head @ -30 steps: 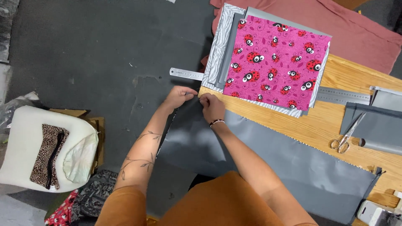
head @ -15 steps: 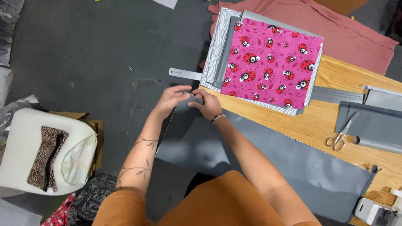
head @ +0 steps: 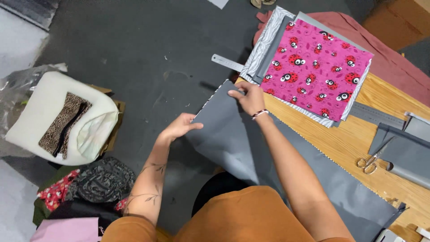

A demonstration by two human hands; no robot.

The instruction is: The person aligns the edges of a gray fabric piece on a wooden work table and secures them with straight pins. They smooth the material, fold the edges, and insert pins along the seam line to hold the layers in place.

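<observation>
Both hands (head: 181, 127) pinch grey fabric (head: 224, 134) edge.

Single head view, steeply downward, near the worktable (head: 358, 134).

Left hand (head: 181, 127): low, forearm angled up, your fingers pinched shut.
Right hand (head: 247, 95): extended further out, fingers pinched, wrist banded.
</observation>
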